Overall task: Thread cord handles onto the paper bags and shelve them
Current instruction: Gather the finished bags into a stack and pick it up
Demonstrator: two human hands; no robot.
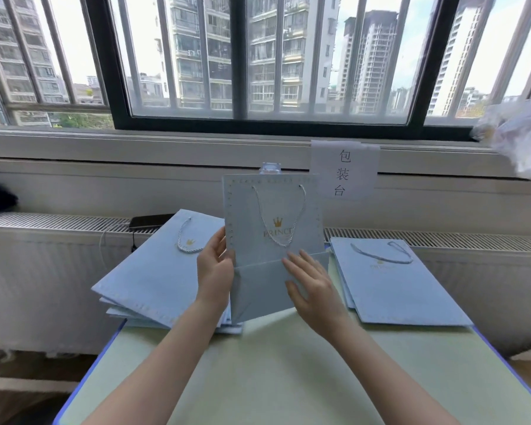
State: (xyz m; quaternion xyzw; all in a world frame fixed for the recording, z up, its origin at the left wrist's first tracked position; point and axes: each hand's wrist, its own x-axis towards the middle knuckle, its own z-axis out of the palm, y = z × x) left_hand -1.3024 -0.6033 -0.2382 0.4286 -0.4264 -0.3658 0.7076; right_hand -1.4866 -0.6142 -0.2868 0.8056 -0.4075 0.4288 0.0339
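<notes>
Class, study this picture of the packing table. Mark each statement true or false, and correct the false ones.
The held bag has a cord handle threaded. True.
The right hand grips a loose cord. False: its straight fingers lie flat on the bag's folded base.
The left hand holds the bag's left edge. True.
The phone lies on the table. False: it lies on the radiator behind the left stack.

2 hands, left hand (215,271) and right hand (314,292), slim fingers (301,262), bare wrists (333,328), bare forearms (169,348)
</notes>
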